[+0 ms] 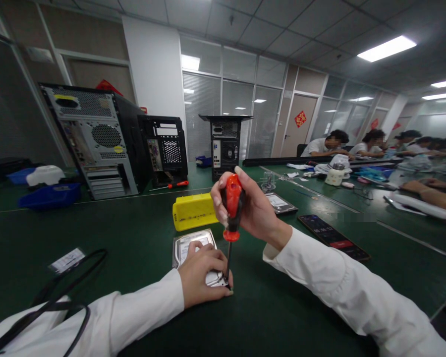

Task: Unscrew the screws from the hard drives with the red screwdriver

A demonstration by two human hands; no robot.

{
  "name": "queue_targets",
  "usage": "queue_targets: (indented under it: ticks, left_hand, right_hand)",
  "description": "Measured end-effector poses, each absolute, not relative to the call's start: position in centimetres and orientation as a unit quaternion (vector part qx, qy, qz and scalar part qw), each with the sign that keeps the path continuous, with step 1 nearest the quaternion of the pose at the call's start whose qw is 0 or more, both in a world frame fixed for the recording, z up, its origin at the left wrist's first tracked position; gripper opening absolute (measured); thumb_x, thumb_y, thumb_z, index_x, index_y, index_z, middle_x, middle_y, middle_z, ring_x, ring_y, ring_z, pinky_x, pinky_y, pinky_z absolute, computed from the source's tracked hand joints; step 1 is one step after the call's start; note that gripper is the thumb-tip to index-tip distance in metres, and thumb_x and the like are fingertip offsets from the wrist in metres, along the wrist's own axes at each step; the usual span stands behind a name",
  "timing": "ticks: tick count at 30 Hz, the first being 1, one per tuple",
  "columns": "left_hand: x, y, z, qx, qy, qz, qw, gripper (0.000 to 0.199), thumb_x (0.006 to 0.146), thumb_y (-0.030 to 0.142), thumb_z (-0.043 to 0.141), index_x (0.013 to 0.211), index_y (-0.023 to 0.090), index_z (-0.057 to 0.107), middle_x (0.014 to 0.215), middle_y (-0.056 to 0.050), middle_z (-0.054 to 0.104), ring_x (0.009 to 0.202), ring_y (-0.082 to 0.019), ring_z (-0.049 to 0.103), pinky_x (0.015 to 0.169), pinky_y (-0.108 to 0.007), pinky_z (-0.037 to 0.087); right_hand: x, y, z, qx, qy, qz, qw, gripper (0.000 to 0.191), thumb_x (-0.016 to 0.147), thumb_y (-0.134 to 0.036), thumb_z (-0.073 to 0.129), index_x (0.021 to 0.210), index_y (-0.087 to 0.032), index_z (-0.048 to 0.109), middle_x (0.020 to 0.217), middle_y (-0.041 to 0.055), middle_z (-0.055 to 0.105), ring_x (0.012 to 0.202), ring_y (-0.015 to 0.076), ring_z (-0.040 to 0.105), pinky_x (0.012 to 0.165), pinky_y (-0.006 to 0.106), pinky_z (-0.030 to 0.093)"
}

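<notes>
Screwdriver (231, 235) points down, nearly upright, in right hand (259, 208); left hand (202, 270) holds hard drive (186, 244).

The left hand (204, 271) covers much of the hard drive (186, 244), and the words on its label are too tiny to read. Down by the fingers, the tip of the screwdriver (233, 218) is hard to see. The right hand (258, 208) hides one end of the yellow tray (193, 213). By the tabletop's (141, 253) far edge, on the right, the people (321, 147) look blurry. Both white sleeves (330, 277) get cut off at the bottom.
</notes>
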State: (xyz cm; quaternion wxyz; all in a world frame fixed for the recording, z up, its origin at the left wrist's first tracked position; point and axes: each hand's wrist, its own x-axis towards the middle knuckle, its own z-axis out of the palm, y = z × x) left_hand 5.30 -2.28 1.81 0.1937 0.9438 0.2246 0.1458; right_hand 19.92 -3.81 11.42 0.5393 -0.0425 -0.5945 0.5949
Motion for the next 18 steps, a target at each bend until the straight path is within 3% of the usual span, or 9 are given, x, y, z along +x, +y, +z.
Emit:
queue_targets:
  ticks: [5,11,15,18]
  left_hand:
    - [5.32,-2.28,1.81,0.943,0.226,0.143,0.195,0.011,0.067,0.031,0.077,0.073,0.026,0.070,0.089,0.003,0.066,0.090,-0.021,0.055,0.081,-0.035,0.020]
    - [5.31,-2.24,1.86,0.945,0.229,0.135,0.189,0.011,0.068,0.032,0.075,0.074,0.026,0.069,0.091,0.002,0.066,0.091,-0.020,0.054,0.081,-0.035,0.021]
    - [5.31,-2.19,1.80,0.946,0.227,0.133,0.191,0.011,0.068,0.033,0.075,0.074,0.025,0.070,0.090,0.002,0.066,0.091,-0.021,0.054,0.082,-0.035,0.021]
    - [5.31,-2.20,1.79,0.944,0.227,0.138,0.194,0.011,0.068,0.032,0.076,0.074,0.026,0.070,0.090,0.002,0.066,0.091,-0.021,0.055,0.082,-0.036,0.020]
  right_hand:
    - [19.83,-3.89,11.39,-0.048,-0.606,0.573,0.550,0.025,0.083,-0.041,0.052,0.082,-0.016,0.049,0.068,-0.0008,0.060,0.053,0.0074,0.055,0.049,0.019,0.046]
    - [19.53,-4.27,11.36,-0.058,-0.600,0.591,0.536,0.022,0.084,-0.040,0.052,0.082,-0.020,0.044,0.055,-0.0073,0.047,0.037,0.0024,0.037,0.035,0.012,0.030]
    - [19.51,-4.34,11.34,-0.044,-0.603,0.594,0.531,0.035,0.088,-0.051,0.037,0.091,-0.019,0.050,0.059,-0.0046,0.046,0.042,0.0041,0.040,0.039,0.015,0.033]
    - [19.45,-4.41,11.32,-0.044,-0.606,0.593,0.529,0.038,0.092,-0.044,0.029,0.096,-0.016,0.054,0.063,-0.0021,0.045,0.046,0.0046,0.043,0.044,0.016,0.036]
